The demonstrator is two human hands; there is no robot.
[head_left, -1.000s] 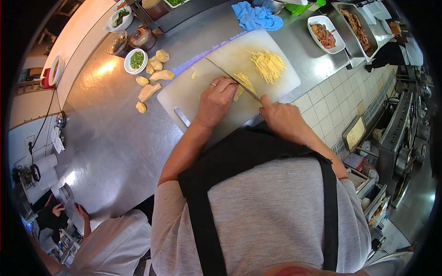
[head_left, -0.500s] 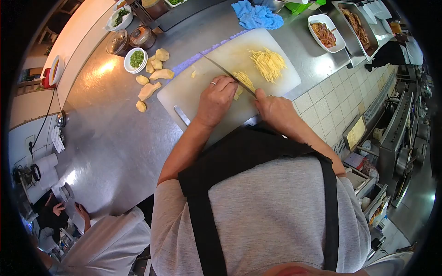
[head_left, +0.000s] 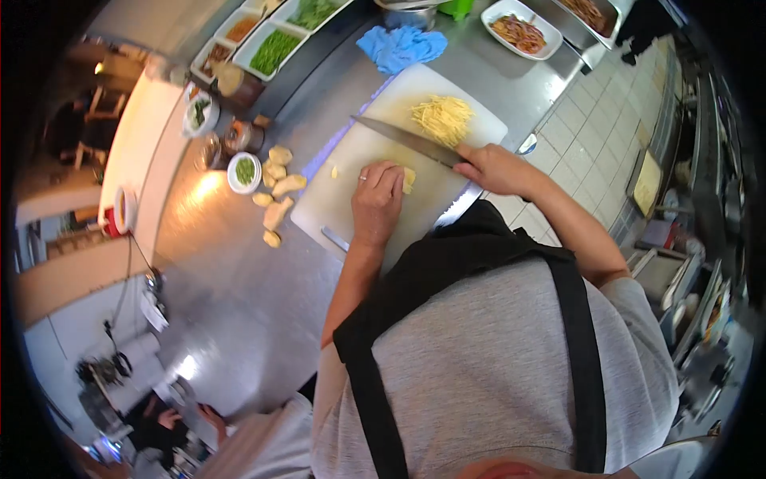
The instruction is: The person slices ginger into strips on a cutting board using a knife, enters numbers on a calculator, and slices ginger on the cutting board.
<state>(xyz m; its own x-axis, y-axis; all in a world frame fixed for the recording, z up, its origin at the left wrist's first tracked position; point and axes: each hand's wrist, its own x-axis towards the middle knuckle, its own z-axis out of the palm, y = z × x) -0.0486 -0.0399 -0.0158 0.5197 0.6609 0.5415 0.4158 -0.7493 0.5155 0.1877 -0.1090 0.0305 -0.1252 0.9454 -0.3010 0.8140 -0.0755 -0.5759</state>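
My right hand (head_left: 496, 169) grips the handle of a large kitchen knife (head_left: 408, 140), its blade lying across the white cutting board (head_left: 351, 184) beside a pile of thin yellow ginger strips (head_left: 444, 120). My left hand (head_left: 378, 201), with a ring on one finger, rests on the board. Its fingers are bent and pressed together over a small stack of sliced ginger (head_left: 408, 180), most of it covered by the fingertips. A small ginger scrap (head_left: 334, 172) lies toward the board's left side.
Several peeled ginger pieces (head_left: 278, 211) lie left of the board, near a white bowl of chopped greens (head_left: 244, 171). A blue cloth (head_left: 401, 48) sits behind it. A white dish of brown strips (head_left: 523, 32) is at the back right. A co-worker's sleeve (head_left: 267, 439) shows lower left.
The knife has moved away from my left fingers to the strip pile, and the freshly cut strips now lie with that pile. My left hand stays over the slices. The camera view has shifted.
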